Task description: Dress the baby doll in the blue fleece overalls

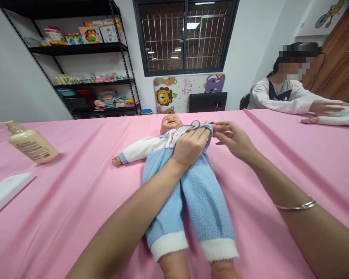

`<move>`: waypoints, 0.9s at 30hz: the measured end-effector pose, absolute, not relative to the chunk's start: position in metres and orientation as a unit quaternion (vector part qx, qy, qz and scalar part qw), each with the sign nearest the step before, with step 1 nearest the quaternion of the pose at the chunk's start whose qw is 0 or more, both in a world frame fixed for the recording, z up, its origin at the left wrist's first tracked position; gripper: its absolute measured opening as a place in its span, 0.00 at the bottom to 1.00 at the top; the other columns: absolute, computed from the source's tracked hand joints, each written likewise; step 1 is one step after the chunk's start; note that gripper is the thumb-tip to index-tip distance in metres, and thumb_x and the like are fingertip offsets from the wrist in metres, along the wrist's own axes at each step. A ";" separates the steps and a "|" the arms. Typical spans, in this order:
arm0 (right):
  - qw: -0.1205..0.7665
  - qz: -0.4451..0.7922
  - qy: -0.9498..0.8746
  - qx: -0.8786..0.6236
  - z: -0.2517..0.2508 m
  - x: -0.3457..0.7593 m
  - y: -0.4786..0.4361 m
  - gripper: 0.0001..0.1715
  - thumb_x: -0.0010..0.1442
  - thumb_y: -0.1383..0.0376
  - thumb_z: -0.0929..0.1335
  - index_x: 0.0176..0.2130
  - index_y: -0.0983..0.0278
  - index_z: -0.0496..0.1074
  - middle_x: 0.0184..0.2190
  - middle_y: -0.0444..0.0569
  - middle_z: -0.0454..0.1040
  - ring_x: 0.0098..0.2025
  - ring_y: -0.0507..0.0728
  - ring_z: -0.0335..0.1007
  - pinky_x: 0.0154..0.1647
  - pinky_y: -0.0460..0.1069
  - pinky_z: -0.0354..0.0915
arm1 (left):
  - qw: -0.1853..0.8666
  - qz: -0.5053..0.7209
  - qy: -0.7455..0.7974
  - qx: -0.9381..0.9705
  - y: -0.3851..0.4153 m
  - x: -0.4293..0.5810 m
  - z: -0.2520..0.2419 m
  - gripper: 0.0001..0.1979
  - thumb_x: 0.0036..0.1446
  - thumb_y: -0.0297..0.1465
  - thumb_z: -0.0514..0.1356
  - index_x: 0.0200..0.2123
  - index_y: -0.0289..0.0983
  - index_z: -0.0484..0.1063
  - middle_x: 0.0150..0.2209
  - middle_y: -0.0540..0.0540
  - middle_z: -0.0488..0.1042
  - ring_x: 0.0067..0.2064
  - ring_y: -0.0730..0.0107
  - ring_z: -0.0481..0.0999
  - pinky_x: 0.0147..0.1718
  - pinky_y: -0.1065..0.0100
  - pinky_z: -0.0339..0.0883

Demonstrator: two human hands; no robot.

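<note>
Baby doll (171, 124) lies face up on the pink-covered desk (75, 201), in the middle of the view. Its long axis runs from far to near: the head points away toward the window (186, 37), the legs toward the wearer, with the feet slightly right of the head and the lower ends cut off by the frame. One arm (139, 150) stretches out to the left, across that axis, its hand resting near the cloth. The doll wears a blue and white outfit (205, 193).

The left hand (190, 145) lies across the chest, fingers bent at the outfit's blue-trimmed edge; whether its grip is closed on the fabric I cannot tell. The right hand (235, 141) is just beside it, fingertips at the trim and thumb apart from the forefinger; whether this grip pinches anything is also unclear.

Well apart to the left stand a pump bottle (31, 145) and, nearer, a white flat object (8, 190). At the far right sits another person (261, 95).
</note>
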State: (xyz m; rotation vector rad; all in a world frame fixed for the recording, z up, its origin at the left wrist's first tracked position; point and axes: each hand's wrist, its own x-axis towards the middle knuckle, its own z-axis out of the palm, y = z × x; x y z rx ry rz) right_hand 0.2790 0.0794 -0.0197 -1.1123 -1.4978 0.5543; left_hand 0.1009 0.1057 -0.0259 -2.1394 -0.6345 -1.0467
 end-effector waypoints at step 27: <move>0.503 0.632 -0.437 -0.396 -0.023 0.257 0.131 0.15 0.62 0.63 0.61 0.26 0.65 0.66 0.16 0.40 0.55 0.18 0.47 0.49 0.22 0.44 0.54 | 0.128 -0.310 -0.341 -0.878 0.100 0.096 -0.018 0.18 0.52 0.25 0.57 0.49 0.35 0.68 0.47 0.39 0.68 0.46 0.57 0.69 0.43 0.60 0.69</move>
